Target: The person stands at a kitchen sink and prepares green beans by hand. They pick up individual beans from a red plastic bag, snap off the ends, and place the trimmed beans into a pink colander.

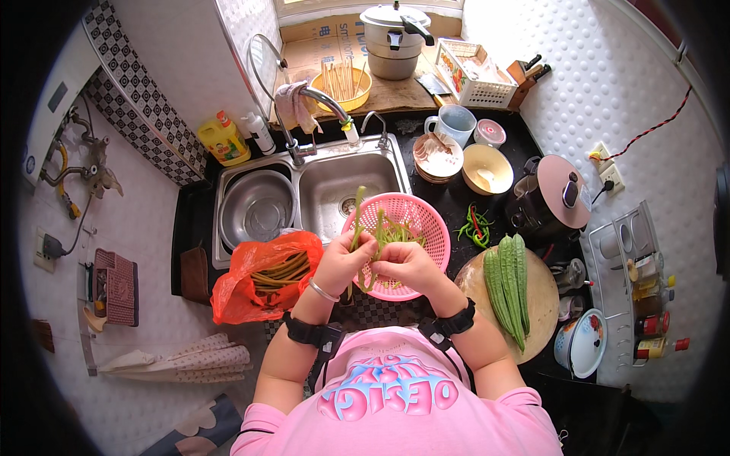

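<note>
My left hand (345, 261) pinches long green vegetable stems (359, 218) that stick up past my fingertips. Close against it, my right hand (409, 263) holds the stems too, thumb and forefinger together, and a strip hangs below. Both hands are over the near side of a pink plastic colander (440, 232), which holds short green stem pieces (401, 232). Left of my hands lies an open red plastic bag (236, 290) with long brownish-green stems (280, 272) in it. My fingers partly hide the stems in their grip.
Beyond the colander is a double steel sink (325, 191) with a metal basin (258, 200). To the right, several ridged gourds (506, 285) lie on a round chopping board (544, 308), near chilli peppers (476, 225), stacked bowls (438, 155) and a cooker (550, 194). A cleaver (433, 85) rests on the sill.
</note>
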Tool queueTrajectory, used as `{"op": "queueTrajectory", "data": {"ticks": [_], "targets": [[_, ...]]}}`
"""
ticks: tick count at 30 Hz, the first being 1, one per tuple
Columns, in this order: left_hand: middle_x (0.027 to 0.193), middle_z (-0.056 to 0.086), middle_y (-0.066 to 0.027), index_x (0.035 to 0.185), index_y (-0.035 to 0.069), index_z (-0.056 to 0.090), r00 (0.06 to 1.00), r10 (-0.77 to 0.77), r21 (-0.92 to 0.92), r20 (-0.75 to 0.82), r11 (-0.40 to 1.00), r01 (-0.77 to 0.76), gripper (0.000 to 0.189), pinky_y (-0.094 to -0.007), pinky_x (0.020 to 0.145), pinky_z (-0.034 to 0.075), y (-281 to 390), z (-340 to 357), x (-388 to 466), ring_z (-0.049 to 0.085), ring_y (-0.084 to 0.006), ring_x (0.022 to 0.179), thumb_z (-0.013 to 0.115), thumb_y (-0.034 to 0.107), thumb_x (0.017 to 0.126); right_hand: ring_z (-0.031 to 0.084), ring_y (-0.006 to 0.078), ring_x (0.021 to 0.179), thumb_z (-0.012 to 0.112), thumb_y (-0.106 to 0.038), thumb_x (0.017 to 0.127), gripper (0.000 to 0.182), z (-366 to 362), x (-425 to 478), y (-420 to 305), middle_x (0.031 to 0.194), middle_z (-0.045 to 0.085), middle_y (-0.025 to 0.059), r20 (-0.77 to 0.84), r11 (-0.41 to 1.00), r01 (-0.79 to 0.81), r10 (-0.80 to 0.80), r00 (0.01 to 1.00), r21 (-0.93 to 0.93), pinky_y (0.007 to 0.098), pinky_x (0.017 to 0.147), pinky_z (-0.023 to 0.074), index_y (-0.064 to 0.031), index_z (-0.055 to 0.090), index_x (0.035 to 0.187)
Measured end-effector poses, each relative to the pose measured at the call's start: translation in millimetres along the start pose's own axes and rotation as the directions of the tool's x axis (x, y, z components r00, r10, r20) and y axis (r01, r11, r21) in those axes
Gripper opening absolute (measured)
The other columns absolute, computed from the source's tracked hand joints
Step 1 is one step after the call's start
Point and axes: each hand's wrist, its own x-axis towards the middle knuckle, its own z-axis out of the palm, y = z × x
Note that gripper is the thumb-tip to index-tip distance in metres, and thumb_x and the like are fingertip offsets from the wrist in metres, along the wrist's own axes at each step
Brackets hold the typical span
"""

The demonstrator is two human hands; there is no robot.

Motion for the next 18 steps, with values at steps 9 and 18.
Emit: {"op": "queueTrajectory", "data": {"ticks": [9,18], "targets": [[0.065,0.04,0.0048,0.085,0.006,0.051,0.987,-0.028,-0.447,0.157,0.89,0.096,0.01,-0.0184,0.049,0.028,0.6,-10.5,-0.3,0.032,-0.0038,0.052,0.05,0.015,0.089,0.06,0.0113,0.07,0.054,-0.01,0.089,0.01,-26.4,-10.5,-6.3,0.091,0.064,0.0111,-0.071,0.908,0.085,-0.062,0.996,0.41,0.023,0.067,0.05,-0.0038,0.054,0.097],[0.059,0.036,0.0043,0.077,0.009,0.046,0.971,-0.006,-0.468,0.238,0.875,0.12,0.016,-0.0203,0.046,0.025,-1.4,-15.6,1.0,0.029,-0.005,0.048,0.048,0.017,0.09,0.059,0.0101,0.064,0.054,-0.01,0.089,0.008,-62.7,-21.6,-4.0,0.076,0.061,0.0056,-0.066,0.918,0.092,-0.073,0.995,0.386,0.019,0.056,0.0477,-0.0055,0.055,0.095]]}}
